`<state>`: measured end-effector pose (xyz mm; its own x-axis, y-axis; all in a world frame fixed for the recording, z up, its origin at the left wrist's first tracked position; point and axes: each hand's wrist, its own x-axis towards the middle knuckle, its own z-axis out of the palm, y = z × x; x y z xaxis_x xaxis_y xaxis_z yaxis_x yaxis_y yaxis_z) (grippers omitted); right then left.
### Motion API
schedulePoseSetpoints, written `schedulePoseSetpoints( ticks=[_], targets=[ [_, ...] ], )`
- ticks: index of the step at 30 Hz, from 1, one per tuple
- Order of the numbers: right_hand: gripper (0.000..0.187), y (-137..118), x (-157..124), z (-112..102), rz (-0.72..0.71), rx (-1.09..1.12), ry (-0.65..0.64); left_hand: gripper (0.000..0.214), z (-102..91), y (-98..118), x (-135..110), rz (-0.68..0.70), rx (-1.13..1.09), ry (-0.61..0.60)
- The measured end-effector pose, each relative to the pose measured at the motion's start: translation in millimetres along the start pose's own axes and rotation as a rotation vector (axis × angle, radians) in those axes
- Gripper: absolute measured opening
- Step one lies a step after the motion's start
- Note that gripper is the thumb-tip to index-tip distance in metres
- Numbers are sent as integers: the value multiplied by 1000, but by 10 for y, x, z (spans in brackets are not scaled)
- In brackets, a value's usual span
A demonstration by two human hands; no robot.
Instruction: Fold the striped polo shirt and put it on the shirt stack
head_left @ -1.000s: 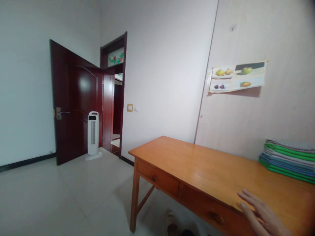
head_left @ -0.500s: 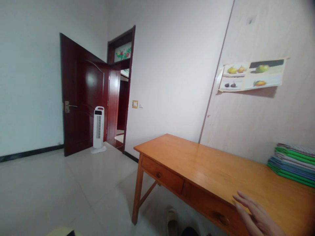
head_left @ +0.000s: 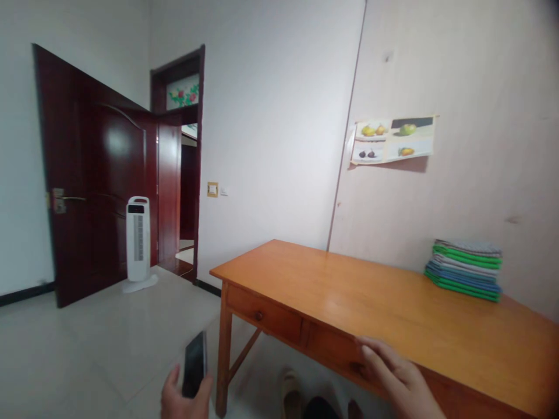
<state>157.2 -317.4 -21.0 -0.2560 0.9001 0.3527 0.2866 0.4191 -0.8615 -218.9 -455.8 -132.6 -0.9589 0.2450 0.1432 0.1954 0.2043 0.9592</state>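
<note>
My left hand [head_left: 186, 401] is at the bottom left of the head view, wrapped around a dark smartphone [head_left: 194, 364] that is held upright. Out over the front edge of the wooden table [head_left: 323, 285] reaches my right hand [head_left: 395, 372]. Its fingers are stretched forward with nothing in them, near the drawer knob; whether they touch the table I cannot tell. A neat stack of folded cloths [head_left: 465, 270] in green, blue and grey lies on the table's far right, beyond my right hand.
A white tower heater or fan [head_left: 138, 244] stands on the floor before an open dark red door [head_left: 91, 174]. A sheet of fruit pictures [head_left: 393, 139] hangs on the wall above the table. A shoe [head_left: 290, 396] shows under the table's front.
The view has swung right, so the door and table sit further left. My left hand with the smartphone has come up into view. My right hand appears further left along the table edge.
</note>
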Motion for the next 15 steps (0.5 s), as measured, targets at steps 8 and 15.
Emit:
schedulePoseSetpoints(
  ticks=[8, 15],
  targets=[
    [74, -444, -192, 278, 274, 604, -262, 71, 660, 1304, -1283, 757, -363, -387],
    [41, -472, -274, -5, 168, 913, -54, 82, 966, 1731, -1941, 1145, -292, -545]
  ],
)
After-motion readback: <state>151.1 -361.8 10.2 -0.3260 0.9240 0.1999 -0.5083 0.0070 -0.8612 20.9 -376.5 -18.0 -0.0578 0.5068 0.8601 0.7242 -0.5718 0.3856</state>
